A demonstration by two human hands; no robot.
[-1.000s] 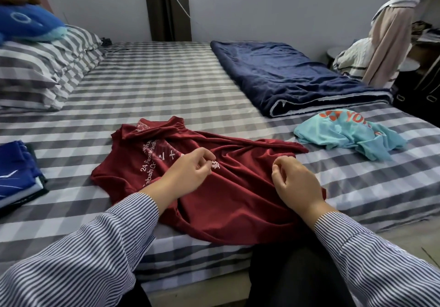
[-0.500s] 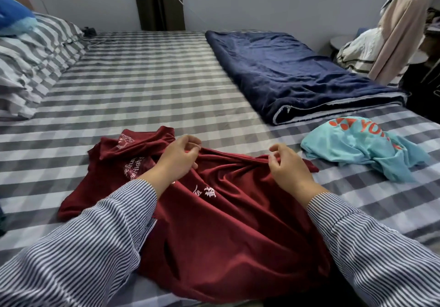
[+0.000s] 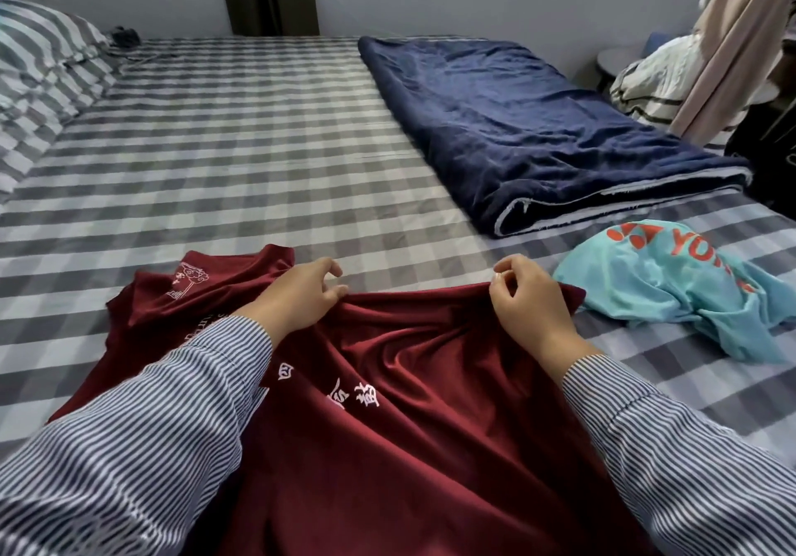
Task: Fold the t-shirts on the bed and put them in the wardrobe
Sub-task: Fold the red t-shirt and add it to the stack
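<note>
Pinching the far edge of the maroon t-shirt (image 3: 409, 404) with both hands — my left hand (image 3: 297, 297) and my right hand (image 3: 530, 301) each grip a fold of it, the cloth rumpled on the checked bed (image 3: 258, 159) before me. Just right lies a crumpled turquoise t-shirt (image 3: 672, 292); beyond it, a folded navy blanket (image 3: 538, 133), striped pillows (image 3: 38, 64) far left.

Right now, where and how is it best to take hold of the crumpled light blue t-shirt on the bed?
Probably pinch the light blue t-shirt at its near left edge, coming from the left with the right hand. That edge lies flat on the bed, nearest the hand; the far side is bunched into folds.
</note>
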